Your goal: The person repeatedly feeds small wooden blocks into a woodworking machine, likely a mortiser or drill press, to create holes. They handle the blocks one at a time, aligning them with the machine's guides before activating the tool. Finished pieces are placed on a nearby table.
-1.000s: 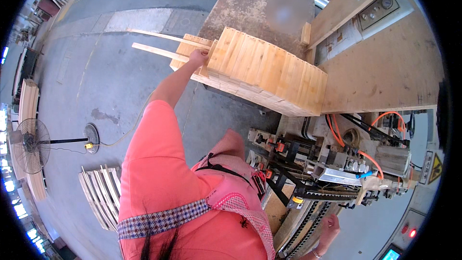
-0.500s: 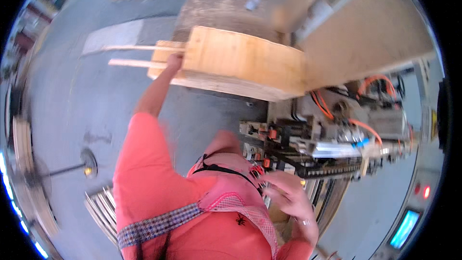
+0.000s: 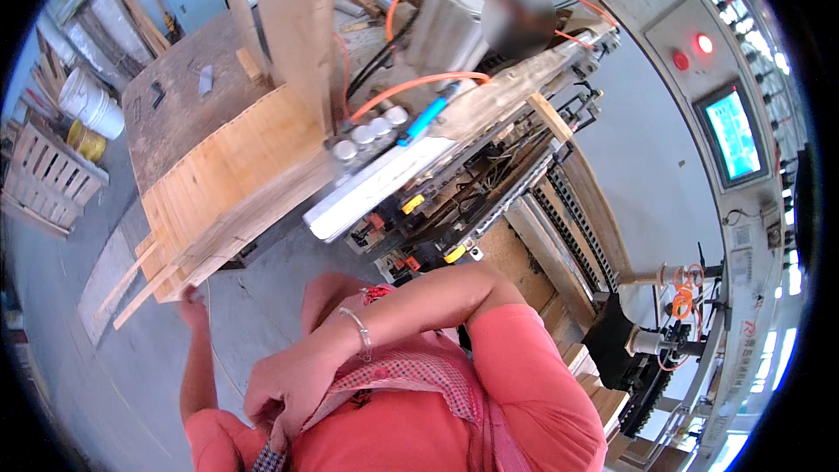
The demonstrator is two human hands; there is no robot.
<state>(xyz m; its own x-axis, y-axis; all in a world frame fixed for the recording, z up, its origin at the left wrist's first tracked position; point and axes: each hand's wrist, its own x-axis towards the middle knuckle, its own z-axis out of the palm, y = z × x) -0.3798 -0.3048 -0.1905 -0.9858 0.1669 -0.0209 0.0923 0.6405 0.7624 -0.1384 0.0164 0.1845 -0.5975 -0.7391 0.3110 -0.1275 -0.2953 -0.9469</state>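
My left hand (image 3: 192,301) is stretched out to the near left end of a stack of pale wooden boards (image 3: 240,144). It is at the stack's lower corner; its fingers are small and smeared, so their grip is unclear. Two thin wooden strips (image 3: 137,299) stick out from that end. My right forearm crosses my chest. My right hand (image 3: 301,380), below a bracelet (image 3: 360,332), has its fingers closed on the checked apron strap (image 3: 270,457) by my left shoulder. The pink checked apron (image 3: 402,376) lies over my red shirt.
A machine with a metal cylinder (image 3: 446,26), orange hoses and a long rail (image 3: 376,188) stands right of the stack. A control panel with a lit screen (image 3: 732,135) is at the right. Behind are a brown worktable (image 3: 188,105), a white bucket (image 3: 92,105) and a pallet (image 3: 48,175).
My view has turned right, bringing the machine and panel nearer the middle. My right hand has moved from the right of my waist across to the strap. My left hand stays by the stack's end.
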